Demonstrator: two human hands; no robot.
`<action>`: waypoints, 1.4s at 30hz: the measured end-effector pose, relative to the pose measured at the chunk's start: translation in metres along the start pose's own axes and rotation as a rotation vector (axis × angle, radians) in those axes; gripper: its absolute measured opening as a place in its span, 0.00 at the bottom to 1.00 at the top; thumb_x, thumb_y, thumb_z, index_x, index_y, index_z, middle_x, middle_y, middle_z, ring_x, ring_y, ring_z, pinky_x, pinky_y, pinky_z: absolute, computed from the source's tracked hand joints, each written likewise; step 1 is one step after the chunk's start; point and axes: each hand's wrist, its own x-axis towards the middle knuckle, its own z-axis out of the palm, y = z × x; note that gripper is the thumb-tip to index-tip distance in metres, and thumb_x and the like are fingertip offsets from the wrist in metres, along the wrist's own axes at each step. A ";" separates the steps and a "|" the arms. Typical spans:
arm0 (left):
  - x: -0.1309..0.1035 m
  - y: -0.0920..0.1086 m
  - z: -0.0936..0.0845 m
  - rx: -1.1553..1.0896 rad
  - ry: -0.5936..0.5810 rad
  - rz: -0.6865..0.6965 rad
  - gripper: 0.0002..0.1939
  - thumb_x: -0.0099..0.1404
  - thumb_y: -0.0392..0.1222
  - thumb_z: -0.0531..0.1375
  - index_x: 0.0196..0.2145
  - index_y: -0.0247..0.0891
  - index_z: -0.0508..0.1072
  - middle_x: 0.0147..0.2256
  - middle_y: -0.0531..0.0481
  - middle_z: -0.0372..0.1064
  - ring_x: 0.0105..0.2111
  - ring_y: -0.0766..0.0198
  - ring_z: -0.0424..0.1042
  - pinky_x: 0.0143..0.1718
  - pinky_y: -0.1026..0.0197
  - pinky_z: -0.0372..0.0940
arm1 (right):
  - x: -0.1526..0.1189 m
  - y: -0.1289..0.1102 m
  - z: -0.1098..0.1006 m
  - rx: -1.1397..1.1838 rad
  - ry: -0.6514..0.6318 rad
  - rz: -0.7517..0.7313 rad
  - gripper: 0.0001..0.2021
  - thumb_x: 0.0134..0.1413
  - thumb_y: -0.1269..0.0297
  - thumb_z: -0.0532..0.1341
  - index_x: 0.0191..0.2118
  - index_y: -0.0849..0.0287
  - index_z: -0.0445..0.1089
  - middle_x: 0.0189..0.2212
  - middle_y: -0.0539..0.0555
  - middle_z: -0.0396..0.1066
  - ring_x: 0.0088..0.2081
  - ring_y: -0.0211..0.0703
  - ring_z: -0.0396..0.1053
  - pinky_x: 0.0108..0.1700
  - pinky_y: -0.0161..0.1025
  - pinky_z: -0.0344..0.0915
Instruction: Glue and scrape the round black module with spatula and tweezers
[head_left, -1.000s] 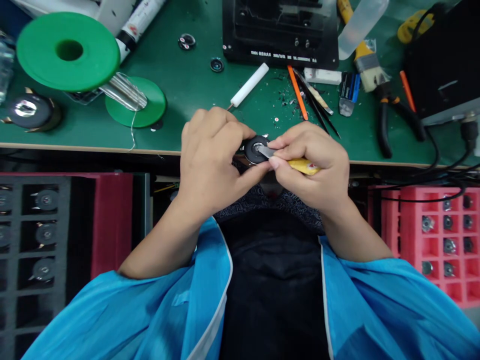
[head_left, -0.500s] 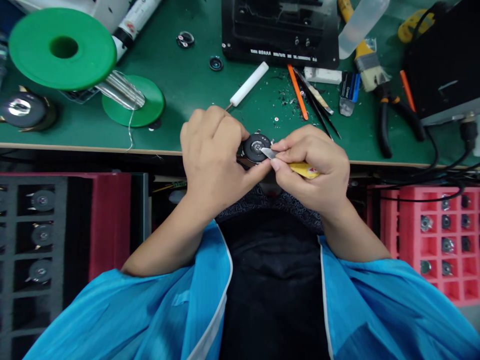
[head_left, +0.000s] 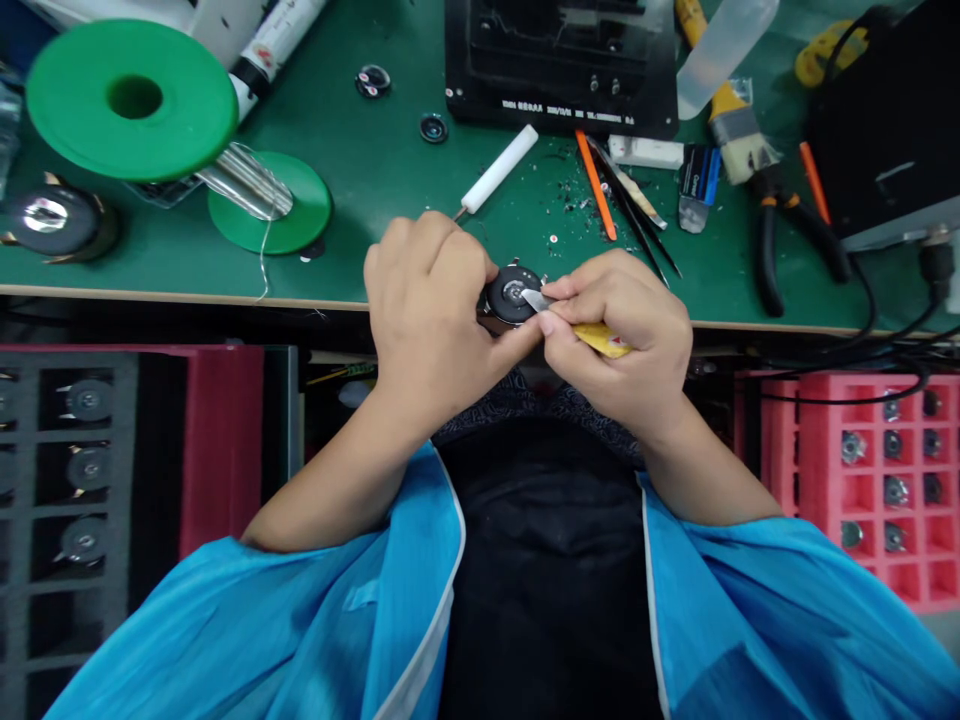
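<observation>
The left hand (head_left: 427, 310) is closing its fingers (head_left: 517, 338) tight around a small round black part (head_left: 510, 293), holding it face-up at the near edge of the green bench (head_left: 375, 170); the right hand (head_left: 619, 335) is pinching a yellow-handled knife (head_left: 604, 340) between thumb and forefinger, fingers curled shut on the handle, and the blade tip (head_left: 535, 299) is touching the part's silvery centre. The part is sitting between the two hands, just over the bench edge and above the person's lap.

Doing this well seems to call for a shallow blade angle and light pressure, with the left thumb bracing the rim so the part is not turning under the blade; a slip would likely be carrying the edge toward the left fingertips, so strokes are better going away from them.

Further out, an orange stick (head_left: 596, 185) and tweezers (head_left: 634, 215) are lying behind the right hand; a white rod (head_left: 499, 170) is lying behind the left; pliers (head_left: 772, 240) are resting to the right; a green spool (head_left: 131, 100) is standing far left; a red tray (head_left: 862, 470) of small parts is sitting below the bench on the right.
</observation>
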 end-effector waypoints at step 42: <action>0.004 0.004 -0.008 0.045 -0.052 0.012 0.19 0.79 0.60 0.65 0.45 0.48 0.61 0.44 0.45 0.70 0.48 0.39 0.77 0.55 0.33 0.70 | -0.004 -0.002 0.004 -0.059 0.019 -0.028 0.09 0.72 0.73 0.70 0.40 0.50 0.78 0.39 0.51 0.84 0.46 0.51 0.89 0.45 0.50 0.88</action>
